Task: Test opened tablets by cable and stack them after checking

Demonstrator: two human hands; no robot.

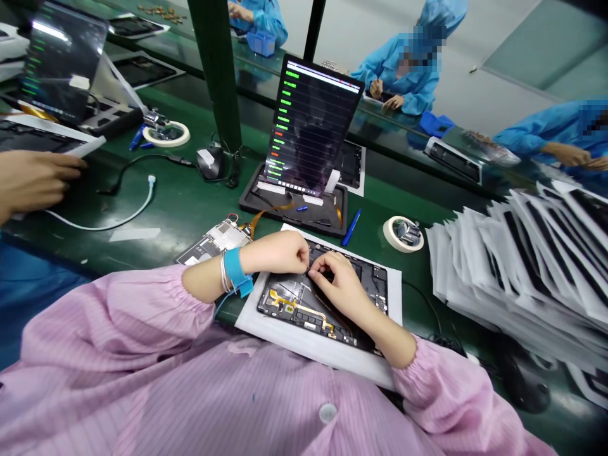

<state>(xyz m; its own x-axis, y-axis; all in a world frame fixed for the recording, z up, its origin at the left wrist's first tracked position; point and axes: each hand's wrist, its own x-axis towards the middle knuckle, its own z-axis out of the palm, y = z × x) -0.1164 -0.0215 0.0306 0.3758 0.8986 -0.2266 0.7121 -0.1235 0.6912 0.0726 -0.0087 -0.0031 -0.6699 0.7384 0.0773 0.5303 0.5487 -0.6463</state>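
Observation:
An opened tablet housing (304,307), with its inner parts and yellow flex cables (304,308) showing, lies on a white foam sheet (266,329) in front of me. Above its upper middle, my left hand (287,251) is closed, fingers curled, with a blue wrist strap (236,269) round the wrist. Beside it my right hand (336,278) pinches thumb and forefinger together at the same spot. What either hand holds is too small or hidden to make out. Just left of the housing sits a circuit-board assembly (221,237) with a ribbon cable.
Behind stands a lit tablet screen (313,126) in a black holder (294,212). A blue pen (352,227) and a tape roll (403,234) lie nearby. Stacked sleeved panels (513,272) rise at right. A co-worker's hand (35,180) reaches in at left; other workers sit opposite.

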